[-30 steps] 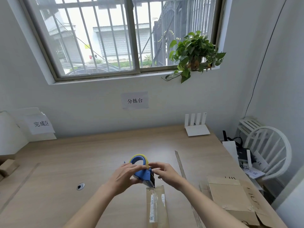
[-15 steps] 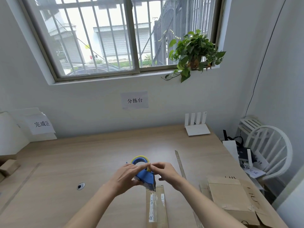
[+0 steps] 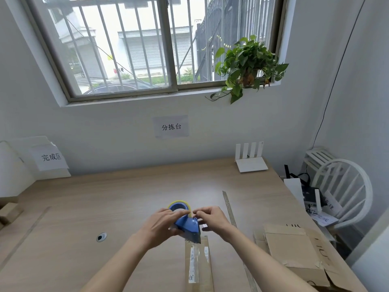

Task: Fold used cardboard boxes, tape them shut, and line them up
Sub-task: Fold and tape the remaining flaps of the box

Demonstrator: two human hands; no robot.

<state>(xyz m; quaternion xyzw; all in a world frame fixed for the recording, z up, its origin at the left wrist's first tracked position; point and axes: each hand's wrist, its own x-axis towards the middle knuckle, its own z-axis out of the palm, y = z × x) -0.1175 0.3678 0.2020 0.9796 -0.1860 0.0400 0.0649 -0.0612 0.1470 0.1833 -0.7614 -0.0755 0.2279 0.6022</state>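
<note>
1. Both hands are sitting slightly lower and closer to the narrow box than a second ago, and the tape dispenser is tipping further down toward it.
2. From the head view, the left hand is wrapping its fingers round the blue dispenser's left side, its grip curled firmly on the body just below the yellow-edged roll.
3. On the other side, the right hand is pinching at the dispenser's top beside the roll, thumb and fingertips drawn together; whether they are holding a tape end or the plastic itself cannot be told.
4. Below the dispenser's nose, a narrow cardboard box is lying lengthwise on the desk, a strip of clear tape running along its top.
5. To the right, flattened cardboard boxes are lying near the desk's edge, with a long ruler between them and the hands.
6. Further back, a white router is standing against the wall.
</note>
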